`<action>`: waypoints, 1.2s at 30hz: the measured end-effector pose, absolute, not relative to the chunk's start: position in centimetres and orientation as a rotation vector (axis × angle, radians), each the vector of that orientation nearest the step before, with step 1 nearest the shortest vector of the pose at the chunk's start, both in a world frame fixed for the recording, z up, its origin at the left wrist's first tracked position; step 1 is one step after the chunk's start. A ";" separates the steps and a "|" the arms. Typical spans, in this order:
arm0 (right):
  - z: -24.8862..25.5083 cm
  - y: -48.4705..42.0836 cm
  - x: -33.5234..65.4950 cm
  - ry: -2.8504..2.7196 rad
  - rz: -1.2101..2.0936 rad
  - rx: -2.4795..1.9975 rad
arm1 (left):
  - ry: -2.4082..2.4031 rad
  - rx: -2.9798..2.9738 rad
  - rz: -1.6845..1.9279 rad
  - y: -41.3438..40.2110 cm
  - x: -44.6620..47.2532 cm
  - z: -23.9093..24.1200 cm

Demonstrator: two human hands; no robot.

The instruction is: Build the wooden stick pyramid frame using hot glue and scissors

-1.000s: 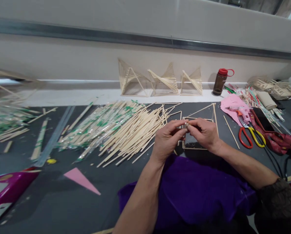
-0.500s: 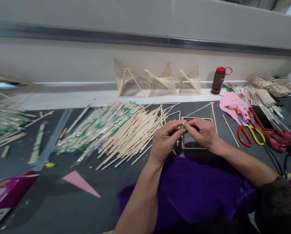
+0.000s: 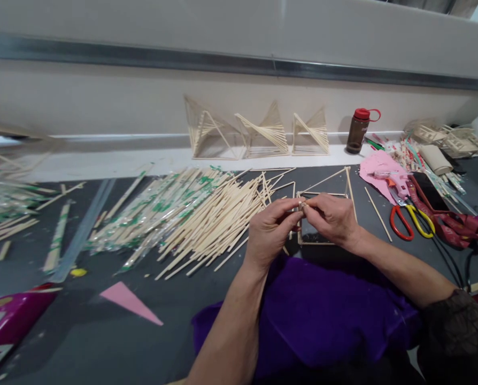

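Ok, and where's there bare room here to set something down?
Widest is the grey tabletop, bar some specks, between the magenta device, pink triangle and purple cloth. The white ledge left of the stick models looks mostly free too. It's crowded from the wrapped bundles and loose sticks, across the stick frame, to the scissors.
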State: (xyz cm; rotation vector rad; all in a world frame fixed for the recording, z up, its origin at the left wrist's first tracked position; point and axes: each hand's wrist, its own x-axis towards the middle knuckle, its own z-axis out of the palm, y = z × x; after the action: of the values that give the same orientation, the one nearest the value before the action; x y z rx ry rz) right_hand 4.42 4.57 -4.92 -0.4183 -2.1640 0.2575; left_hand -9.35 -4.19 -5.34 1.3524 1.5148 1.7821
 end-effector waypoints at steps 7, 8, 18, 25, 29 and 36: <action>-5.0 4.5 4.5 -2.168 0.294 -0.447 | 1.500 1.405 1.782 -4.2 -9.4 -5.6; -5.0 4.5 4.5 -2.160 0.293 -0.439 | 1.507 1.411 1.781 -4.3 -9.4 -5.6; -5.1 4.8 4.5 -2.171 0.331 -0.427 | 1.574 1.414 1.757 -4.3 -9.4 -5.6; -4.4 4.7 4.7 -2.166 0.395 -0.456 | 1.586 1.427 1.753 -4.3 -9.4 -5.6; -3.5 4.8 5.1 -2.233 0.417 -0.526 | 1.582 1.410 1.759 -4.3 -9.2 -5.5; -2.2 5.2 5.6 -2.472 0.428 -0.686 | 1.623 1.360 1.702 -4.7 -9.1 -5.2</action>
State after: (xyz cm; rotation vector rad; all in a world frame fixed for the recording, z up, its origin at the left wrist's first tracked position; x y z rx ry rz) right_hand 5.56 5.18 -2.16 -0.6859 -2.4720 0.4277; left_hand -9.07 -4.65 -5.17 1.3595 1.6230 1.7020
